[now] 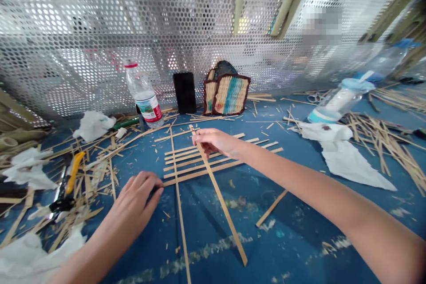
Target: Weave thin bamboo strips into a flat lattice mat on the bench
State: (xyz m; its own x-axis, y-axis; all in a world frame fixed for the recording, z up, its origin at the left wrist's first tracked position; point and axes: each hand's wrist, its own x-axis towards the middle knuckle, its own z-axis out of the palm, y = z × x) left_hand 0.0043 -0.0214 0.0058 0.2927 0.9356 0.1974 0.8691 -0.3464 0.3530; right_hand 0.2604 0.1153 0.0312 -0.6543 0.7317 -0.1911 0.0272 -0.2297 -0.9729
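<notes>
Several long bamboo strips (213, 159) lie side by side on the blue table (299, 239), crossed by two upright strips. My right hand (216, 141) is closed in a pinch on the upper part of the slanted crossing strip (222, 202), which runs down toward me. My left hand (138, 197) rests on the table with its fingers together, the tips pressing the left ends of the lying strips beside the other crossing strip (179, 213).
A water bottle (146, 97), a black phone (185, 92) and woven mats (228, 93) stand by the perforated metal screen. Yellow-handled cutters (71, 177), tissues and strip scraps lie left. A paper tissue (346, 155), a lying bottle (339, 97) and a strip pile sit right.
</notes>
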